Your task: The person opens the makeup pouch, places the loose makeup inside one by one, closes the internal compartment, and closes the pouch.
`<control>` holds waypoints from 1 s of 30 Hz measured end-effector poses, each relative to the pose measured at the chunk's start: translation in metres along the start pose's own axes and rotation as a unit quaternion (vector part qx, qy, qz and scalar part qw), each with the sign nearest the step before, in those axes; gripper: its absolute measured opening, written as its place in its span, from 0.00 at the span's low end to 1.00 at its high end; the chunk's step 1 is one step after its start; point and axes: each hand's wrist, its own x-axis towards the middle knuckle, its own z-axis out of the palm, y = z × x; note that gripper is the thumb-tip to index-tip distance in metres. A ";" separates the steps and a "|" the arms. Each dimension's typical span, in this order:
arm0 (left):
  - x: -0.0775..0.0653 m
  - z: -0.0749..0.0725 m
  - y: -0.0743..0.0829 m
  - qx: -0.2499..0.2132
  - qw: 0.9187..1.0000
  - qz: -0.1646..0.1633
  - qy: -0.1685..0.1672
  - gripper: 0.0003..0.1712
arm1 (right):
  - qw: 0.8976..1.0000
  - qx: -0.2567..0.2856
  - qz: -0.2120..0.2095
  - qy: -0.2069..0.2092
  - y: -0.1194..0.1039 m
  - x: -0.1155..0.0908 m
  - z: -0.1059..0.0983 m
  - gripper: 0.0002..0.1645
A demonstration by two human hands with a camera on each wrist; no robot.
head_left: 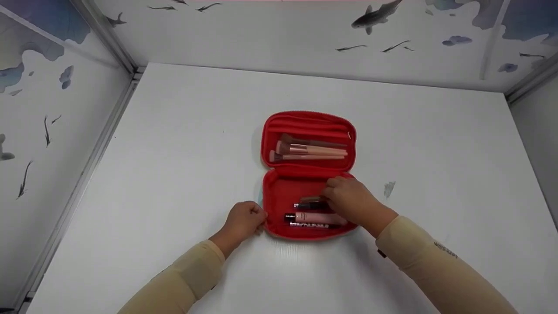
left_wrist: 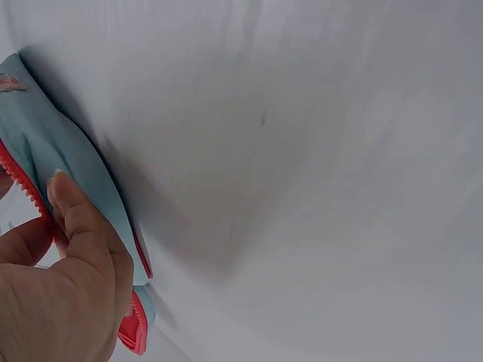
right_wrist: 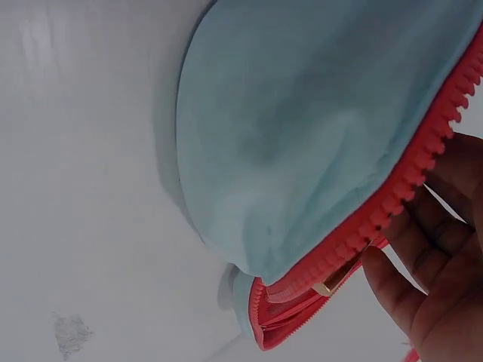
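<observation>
A red-lined zip case (head_left: 290,187), light blue outside (right_wrist: 302,136), lies unfolded on the white table. My left hand (head_left: 245,220) pinches its left rim, thumb inside and fingers against the blue outer wall (left_wrist: 90,173). My right hand (head_left: 351,198) reaches over the right side, its fingers (right_wrist: 392,283) down inside the toothed red zip edge (right_wrist: 400,185). Beside those fingers lie a dark tube (head_left: 307,205) and a thin brownish stick (head_left: 310,199), their right ends hidden; I cannot tell whether they are held. Below are a pink tube with black cap (head_left: 309,217) and a patterned slim tube (head_left: 309,225).
Several makeup brushes (head_left: 314,149) lie in the upper half of the case. The white table (head_left: 174,144) extends around it, with a grey smudge (head_left: 389,189) to the right. Panels printed with fish (head_left: 375,17) stand along the back and left.
</observation>
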 end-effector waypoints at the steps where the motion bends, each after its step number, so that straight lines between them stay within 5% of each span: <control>1: 0.000 0.000 0.000 0.000 1.000 0.000 0.000 0.06 | 1.000 0.002 0.002 -0.004 0.000 0.001 0.000 0.10; 18: 0.000 -0.002 0.000 -0.004 1.000 -0.003 -0.006 0.05 | 0.999 0.001 -0.009 -0.035 -0.005 0.018 0.002 0.11; 30: 0.000 -0.001 0.000 -0.002 1.000 -0.003 -0.001 0.06 | 0.996 0.006 0.005 -0.084 -0.005 0.023 0.005 0.20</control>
